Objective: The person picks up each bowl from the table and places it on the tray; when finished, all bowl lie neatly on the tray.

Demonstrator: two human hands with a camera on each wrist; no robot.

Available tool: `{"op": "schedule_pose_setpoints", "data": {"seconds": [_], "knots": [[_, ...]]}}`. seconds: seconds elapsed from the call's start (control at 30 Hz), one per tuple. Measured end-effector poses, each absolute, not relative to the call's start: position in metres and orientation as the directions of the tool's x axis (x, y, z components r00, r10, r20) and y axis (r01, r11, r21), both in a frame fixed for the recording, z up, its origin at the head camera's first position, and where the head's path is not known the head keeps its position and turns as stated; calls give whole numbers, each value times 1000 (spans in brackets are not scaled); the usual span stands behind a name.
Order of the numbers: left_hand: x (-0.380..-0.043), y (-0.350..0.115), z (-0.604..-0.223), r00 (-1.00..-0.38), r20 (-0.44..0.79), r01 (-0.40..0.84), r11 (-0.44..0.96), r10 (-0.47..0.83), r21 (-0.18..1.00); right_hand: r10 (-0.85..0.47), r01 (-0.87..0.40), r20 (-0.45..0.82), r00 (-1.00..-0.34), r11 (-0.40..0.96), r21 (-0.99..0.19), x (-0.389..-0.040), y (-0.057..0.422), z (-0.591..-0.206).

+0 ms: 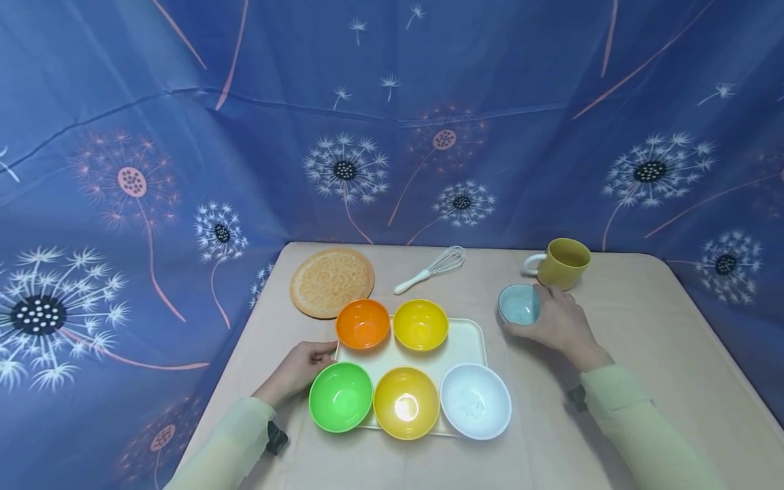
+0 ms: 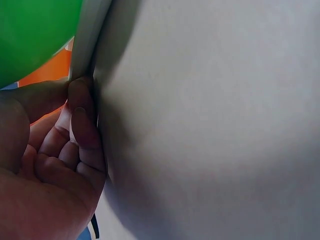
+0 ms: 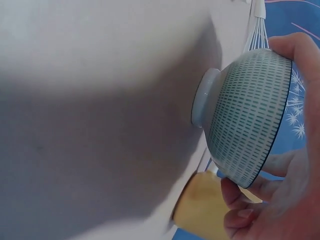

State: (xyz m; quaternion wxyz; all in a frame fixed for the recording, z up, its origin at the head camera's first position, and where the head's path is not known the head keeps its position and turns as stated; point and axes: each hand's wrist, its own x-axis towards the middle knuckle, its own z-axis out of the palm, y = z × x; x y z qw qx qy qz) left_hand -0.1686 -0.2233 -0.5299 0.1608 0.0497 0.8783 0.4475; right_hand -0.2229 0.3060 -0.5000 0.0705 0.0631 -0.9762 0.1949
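My left hand (image 1: 304,365) pinches the left edge of a white tray (image 1: 470,335) between thumb and fingers. Around the tray stand an orange bowl (image 1: 363,325), a yellow bowl (image 1: 420,325), a green bowl (image 1: 340,397), a deeper yellow bowl (image 1: 406,403) and a white bowl (image 1: 475,401). To the right, my right hand (image 1: 559,318) grips a small pale blue bowl (image 1: 518,305) by its rim. In the right wrist view this patterned bowl (image 3: 247,110) is upright over the tabletop, its foot at or just above the cloth.
A yellow mug (image 1: 565,264) with a white handle stands just behind the right hand. At the back lie a white-handled whisk (image 1: 431,270) and a round tan mat (image 1: 333,282). A blue patterned cloth (image 1: 392,136) hangs behind the table.
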Motion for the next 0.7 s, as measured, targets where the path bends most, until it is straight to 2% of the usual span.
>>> {"op": "schedule_pose_setpoints", "data": {"seconds": [0.27,0.7], "knots": [[-170,-223,-531,-945,-244,-69,595,219,801,-112,-168,170,-979,915,-368,-216,294,-498],[-171,-226,-531,-943,-207,-13,591,262,807,-202,-236,135,-970,919,-316,-202,233,-486]]}}
